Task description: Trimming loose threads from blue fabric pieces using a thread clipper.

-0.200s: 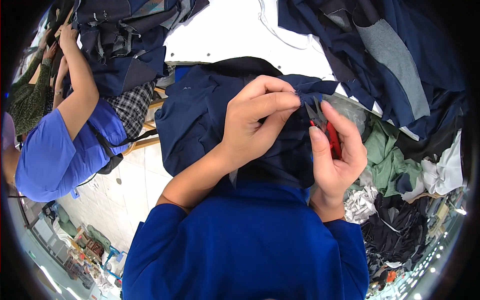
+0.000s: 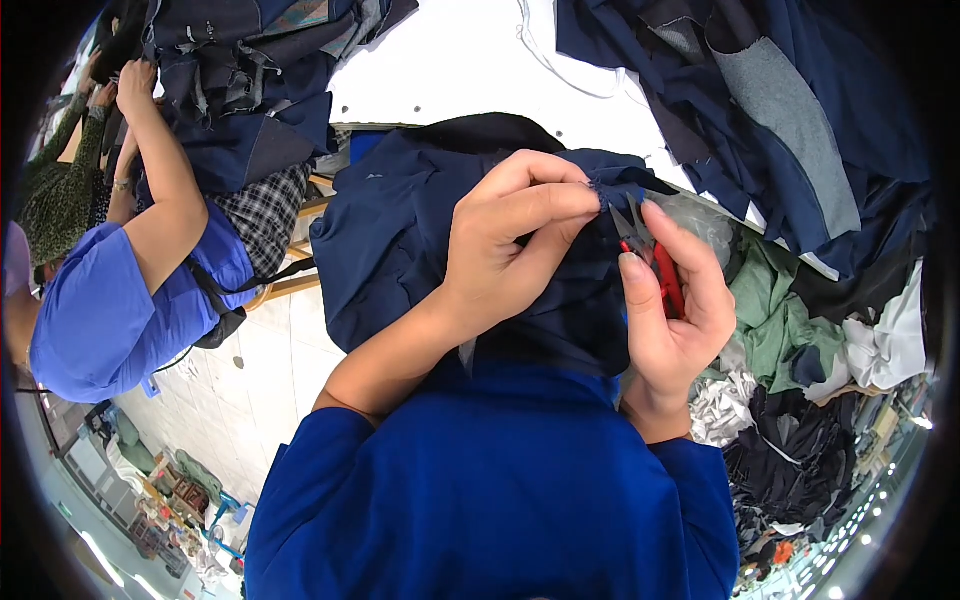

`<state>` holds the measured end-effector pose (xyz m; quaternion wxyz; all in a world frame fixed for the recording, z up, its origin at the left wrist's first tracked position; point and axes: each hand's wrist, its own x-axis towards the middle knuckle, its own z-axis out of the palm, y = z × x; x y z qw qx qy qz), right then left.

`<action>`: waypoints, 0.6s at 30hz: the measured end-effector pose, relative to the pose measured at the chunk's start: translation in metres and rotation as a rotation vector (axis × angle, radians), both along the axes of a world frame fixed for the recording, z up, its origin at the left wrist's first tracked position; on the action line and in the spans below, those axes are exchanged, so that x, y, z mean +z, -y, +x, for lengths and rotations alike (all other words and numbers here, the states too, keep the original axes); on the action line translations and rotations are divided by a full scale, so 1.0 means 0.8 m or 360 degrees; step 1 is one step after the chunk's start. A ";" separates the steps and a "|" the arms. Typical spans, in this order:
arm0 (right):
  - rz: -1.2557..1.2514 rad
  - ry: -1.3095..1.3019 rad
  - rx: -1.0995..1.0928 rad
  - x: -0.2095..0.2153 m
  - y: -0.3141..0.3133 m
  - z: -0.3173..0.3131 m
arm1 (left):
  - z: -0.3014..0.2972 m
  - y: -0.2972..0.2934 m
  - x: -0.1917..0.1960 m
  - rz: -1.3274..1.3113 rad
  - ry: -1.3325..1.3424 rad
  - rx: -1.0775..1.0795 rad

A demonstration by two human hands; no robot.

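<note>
A heap of navy blue fabric (image 2: 385, 230) lies over my lap and up against the table edge. My left hand (image 2: 505, 230) pinches a frayed edge of this fabric between thumb and fingers. Close by on the right, my right hand (image 2: 680, 310) grips small red-handled thread snips (image 2: 668, 280) in the palm. The metal blades point up and to the left, right at the pinched edge. Whether the blades touch a thread is too fine to make out.
Dark cut garments (image 2: 240, 110) cover the white table (image 2: 450, 70) at the far left, and more navy and grey pieces (image 2: 780, 120) lie far right. Green, white and black scraps (image 2: 770, 310) pile up on the right. At left, a person in a blue-violet top (image 2: 110, 310) handles fabric.
My hands, the snips and the fabric have barely moved. The person at the left has shifted an arm slightly.
</note>
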<state>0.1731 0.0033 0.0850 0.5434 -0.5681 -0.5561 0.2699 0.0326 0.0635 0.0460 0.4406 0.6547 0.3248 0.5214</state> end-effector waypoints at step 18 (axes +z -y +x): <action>0.0090 -0.0049 -0.0082 -0.011 0.000 -0.002 | 0.002 0.003 -0.001 -0.0059 -0.0009 -0.0071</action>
